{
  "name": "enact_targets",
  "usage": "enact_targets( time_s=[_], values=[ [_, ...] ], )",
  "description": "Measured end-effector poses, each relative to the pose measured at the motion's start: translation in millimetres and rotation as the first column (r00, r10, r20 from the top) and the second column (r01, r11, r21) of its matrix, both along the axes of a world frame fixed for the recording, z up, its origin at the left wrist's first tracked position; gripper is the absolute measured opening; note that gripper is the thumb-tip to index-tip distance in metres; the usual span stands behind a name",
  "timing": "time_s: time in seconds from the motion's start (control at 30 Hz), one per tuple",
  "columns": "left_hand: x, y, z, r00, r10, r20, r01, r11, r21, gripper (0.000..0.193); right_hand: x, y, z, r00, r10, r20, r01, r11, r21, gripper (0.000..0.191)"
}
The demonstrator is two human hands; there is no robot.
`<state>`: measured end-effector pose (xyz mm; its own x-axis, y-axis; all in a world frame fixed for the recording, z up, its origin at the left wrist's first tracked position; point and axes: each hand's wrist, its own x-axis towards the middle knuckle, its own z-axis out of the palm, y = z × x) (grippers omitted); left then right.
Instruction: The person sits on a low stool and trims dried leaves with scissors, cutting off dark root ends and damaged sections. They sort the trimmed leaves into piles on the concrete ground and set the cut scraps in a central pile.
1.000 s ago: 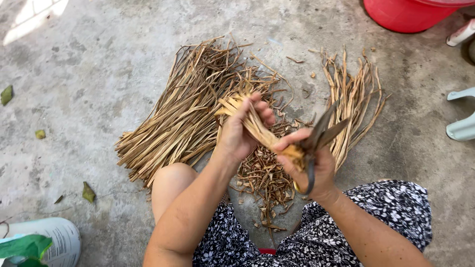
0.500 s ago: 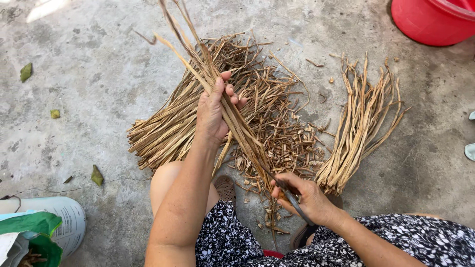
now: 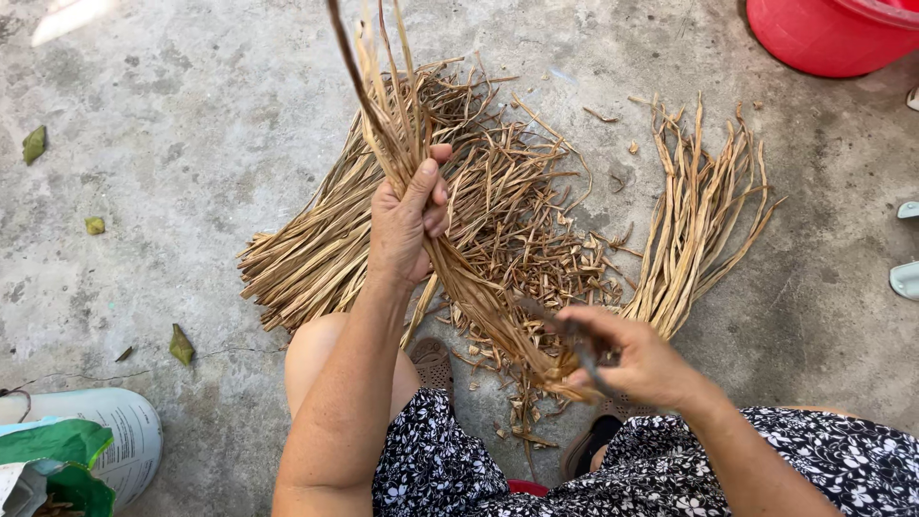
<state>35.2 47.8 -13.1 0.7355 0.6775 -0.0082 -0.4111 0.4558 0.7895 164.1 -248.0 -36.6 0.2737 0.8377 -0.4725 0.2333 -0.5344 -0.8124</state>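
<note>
Outdoor yard, concrete ground (image 3: 191,144), red tub (image 3: 823,38)

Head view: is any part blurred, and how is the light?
Head view: soft, even daylight with faint shadows; the right hand and the dark tool in it are motion-blurred; the left hand, its dry strips and the concrete floor look sharp.

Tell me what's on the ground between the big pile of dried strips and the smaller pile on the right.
In the head view, short broken scraps litter the concrete between the big pile and the smaller pile.
</note>
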Motion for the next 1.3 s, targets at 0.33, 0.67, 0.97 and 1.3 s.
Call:
enact_targets(
  time_s=[0.33, 0.67, 0.97, 1.3],
  values=[
    [4, -34, -8, 0.987, -0.121, -0.107, 0.127, 0.99, 0.055, 0.017, 9, 20, 15, 0.971, -0.172, 0.166, 0.1, 0.923, 0.371, 0.082],
    [1, -49, -10, 0.917, -0.231, -0.325, 0.275, 0.956, 0.097, 0.016, 1, 33, 14, 0.958, -0.272, 0.092, 0.238, 0.93, 0.279, 0.071],
    [-13, -44, 8, 0.926, -0.235, -0.294, 0.294, 0.94, 0.175, 0.029, 6, 30, 14, 0.964, -0.258, 0.07, 0.243, 0.953, 0.179, 0.074],
    [-24, -29, -2, 0.909, -0.163, -0.383, 0.284, 0.916, 0.284, 0.031, 37, 9, 24, 0.947, -0.316, -0.059, 0.307, 0.835, 0.457, 0.063]
  ],
)
